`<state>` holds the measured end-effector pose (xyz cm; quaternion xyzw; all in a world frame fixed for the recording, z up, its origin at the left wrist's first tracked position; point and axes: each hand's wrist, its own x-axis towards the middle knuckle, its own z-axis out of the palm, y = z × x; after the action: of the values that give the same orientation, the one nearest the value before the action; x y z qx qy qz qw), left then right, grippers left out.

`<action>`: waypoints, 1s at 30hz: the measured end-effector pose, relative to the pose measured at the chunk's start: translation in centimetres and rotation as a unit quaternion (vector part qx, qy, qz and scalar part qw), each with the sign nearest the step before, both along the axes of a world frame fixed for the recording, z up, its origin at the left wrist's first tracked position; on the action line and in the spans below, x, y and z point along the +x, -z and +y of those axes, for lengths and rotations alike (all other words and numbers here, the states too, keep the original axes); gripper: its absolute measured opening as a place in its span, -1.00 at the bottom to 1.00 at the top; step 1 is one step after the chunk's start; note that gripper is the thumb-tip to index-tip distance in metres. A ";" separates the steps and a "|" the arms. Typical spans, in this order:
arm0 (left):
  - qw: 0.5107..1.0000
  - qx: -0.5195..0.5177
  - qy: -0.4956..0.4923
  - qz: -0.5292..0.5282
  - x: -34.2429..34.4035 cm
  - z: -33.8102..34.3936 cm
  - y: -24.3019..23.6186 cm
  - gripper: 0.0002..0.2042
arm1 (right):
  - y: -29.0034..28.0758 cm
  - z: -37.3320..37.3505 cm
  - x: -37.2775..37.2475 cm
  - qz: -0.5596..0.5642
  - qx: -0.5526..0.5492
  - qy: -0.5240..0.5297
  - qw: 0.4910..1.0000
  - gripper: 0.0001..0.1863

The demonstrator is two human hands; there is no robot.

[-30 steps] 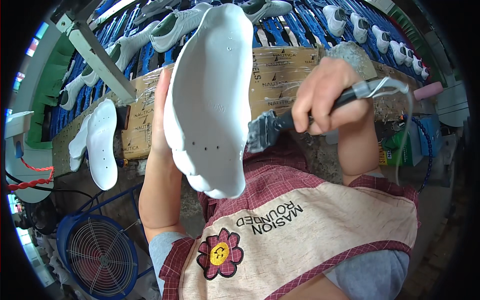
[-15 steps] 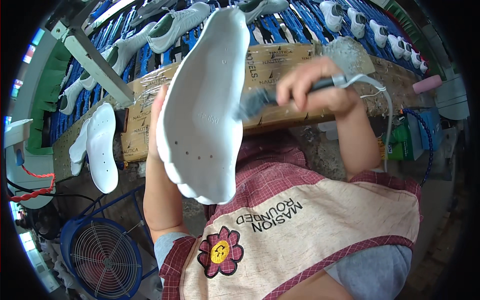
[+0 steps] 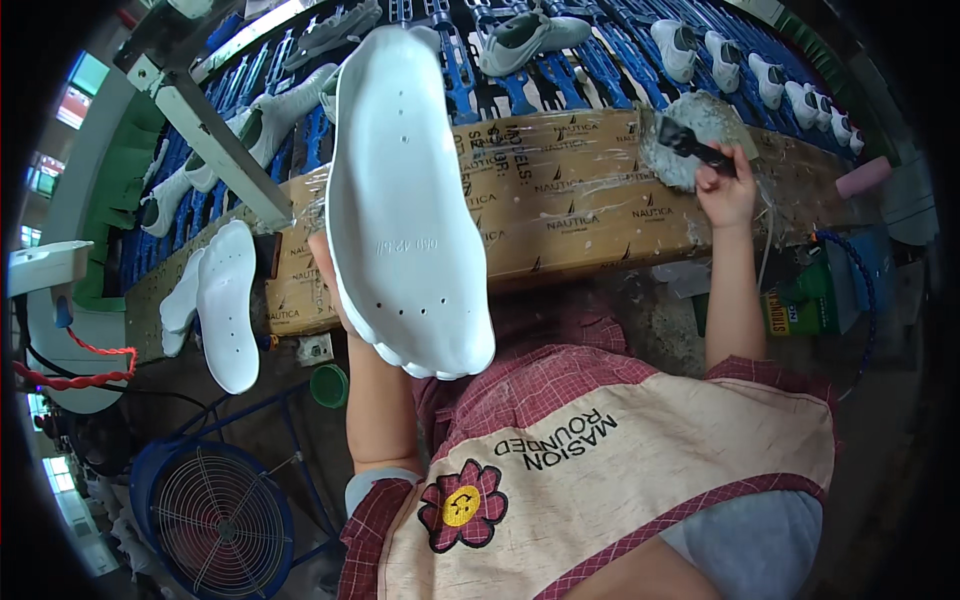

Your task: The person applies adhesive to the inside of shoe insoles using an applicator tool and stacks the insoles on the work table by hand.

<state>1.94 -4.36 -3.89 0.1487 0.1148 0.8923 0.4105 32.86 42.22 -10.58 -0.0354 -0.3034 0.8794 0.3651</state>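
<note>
In the centre of the frame the left hand holds up a white shoe sole, its fingers clasped around the sole's far edge and mostly hidden behind it. The sole stands nearly upright, toe toward the top of the frame, with small holes dotting its face.

At the upper right, the right hand has its fingers clenched on the handle of a dark brush. The brush head rests in a shallow grey bowl that sits on the tabletop; what the bowl holds is a pale film that I cannot tell apart from its wall.

The tabletop is wrapped in brown cardboard and clear film. At its left end two more white soles lie side by side. Behind it, blue racks across the top of the frame carry rows of pale shoes. A blue fan stands at the lower left, with a small green cup above it.
</note>
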 end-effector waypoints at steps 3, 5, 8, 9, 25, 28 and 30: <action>0.995 -0.056 -0.008 0.077 0.8 -0.1 0.7 -0.27 | 3.4 5.3 4.5 0.026 -0.019 0.061 0.998 -0.65; 0.973 -0.154 -0.073 0.158 2.2 -0.2 1.7 -0.26 | 6.8 8.1 7.7 0.021 -0.057 0.104 0.993 -0.65; 0.953 -0.116 -0.176 0.218 4.9 3.9 -1.9 -0.20 | 9.4 9.7 9.9 0.037 -0.092 0.132 0.986 -0.66; 0.949 -0.032 -0.220 0.225 5.2 5.7 -4.1 -0.17 | 10.1 10.2 10.5 0.047 -0.108 0.149 0.982 -0.67; 0.714 -0.360 -0.366 0.476 -20.5 23.3 -36.0 -0.70 | 4.4 20.7 13.2 -0.021 -0.184 0.147 0.972 -0.72; 0.464 -0.600 -0.368 0.537 -24.0 11.4 -25.0 -0.62 | 3.8 20.0 11.4 -0.030 -0.193 0.136 0.971 -0.69; 0.330 -0.626 -0.397 0.584 -25.8 6.5 -20.8 -0.58 | 3.6 19.5 10.9 -0.036 -0.192 0.137 0.971 -0.67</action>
<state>-23.82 2.12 16.89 0.2676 0.8955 0.2986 -0.1933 43.79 61.76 -14.17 -0.1774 -0.1341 0.8610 0.4574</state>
